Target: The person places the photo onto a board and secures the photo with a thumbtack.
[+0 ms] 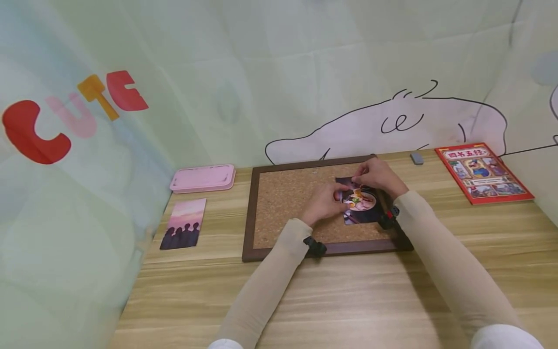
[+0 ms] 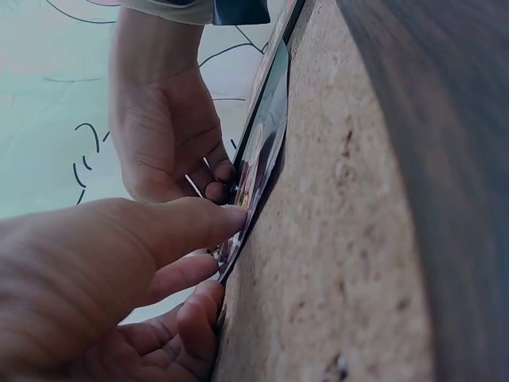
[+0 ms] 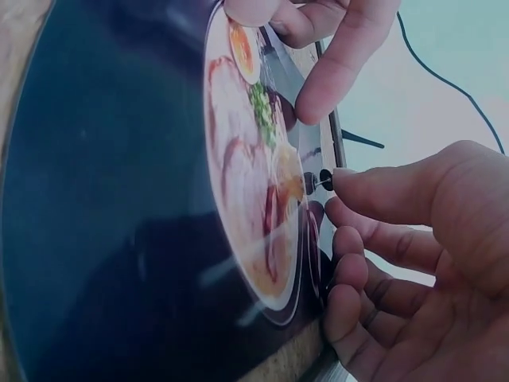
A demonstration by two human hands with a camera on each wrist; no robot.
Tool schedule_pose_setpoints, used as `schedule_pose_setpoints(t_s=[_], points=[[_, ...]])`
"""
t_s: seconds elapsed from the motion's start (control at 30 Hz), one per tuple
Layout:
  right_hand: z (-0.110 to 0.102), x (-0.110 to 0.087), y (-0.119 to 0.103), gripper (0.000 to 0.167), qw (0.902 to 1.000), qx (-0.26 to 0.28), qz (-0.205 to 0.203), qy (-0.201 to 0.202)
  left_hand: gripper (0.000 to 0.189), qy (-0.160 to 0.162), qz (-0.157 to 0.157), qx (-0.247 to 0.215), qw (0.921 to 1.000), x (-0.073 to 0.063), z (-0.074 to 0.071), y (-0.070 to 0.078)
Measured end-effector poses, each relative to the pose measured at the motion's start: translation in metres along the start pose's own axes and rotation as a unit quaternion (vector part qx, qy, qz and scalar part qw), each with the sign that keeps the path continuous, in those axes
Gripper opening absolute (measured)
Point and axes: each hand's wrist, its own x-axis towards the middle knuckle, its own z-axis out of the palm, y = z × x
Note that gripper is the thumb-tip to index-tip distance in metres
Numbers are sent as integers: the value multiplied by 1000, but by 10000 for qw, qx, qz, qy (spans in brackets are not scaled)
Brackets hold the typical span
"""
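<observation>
A glossy photo point(image 1: 364, 201) of a ramen bowl lies against the cork board point(image 1: 287, 203), towards its right side. My left hand point(image 1: 324, 202) is at the photo's left edge, with the thumb and index finger extended onto the print. In the left wrist view, part of the photo point(image 2: 270, 119) bows up from the cork. Near the photo's top edge, my right hand point(image 1: 378, 175) pinches a small black push pin point(image 3: 327, 180) between thumb and index finger. The pin's thin metal shaft shows at the print in the right wrist view.
The board's dark brown frame point(image 1: 250, 213) sits on a wooden table point(image 1: 348, 300). Left of it are a pink case point(image 1: 202, 178) and a sunset photo point(image 1: 185, 225). To the right lie a small grey block point(image 1: 416, 158) and a red book point(image 1: 484, 173). A printed curtain point(image 1: 226, 87) hangs behind.
</observation>
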Motion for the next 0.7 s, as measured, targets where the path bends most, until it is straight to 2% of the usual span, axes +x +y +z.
schedule_pose_setpoints(t_s=[0.4, 0.7], points=[[-1, -1, -3, 22, 9994, 184, 210, -193, 52, -54, -175, -96, 9998, 0, -1, 2], [-6, 0, -2, 19, 9981, 295, 366, -390, 52, -8, -73, -53, 10000, 1, 0, 0]])
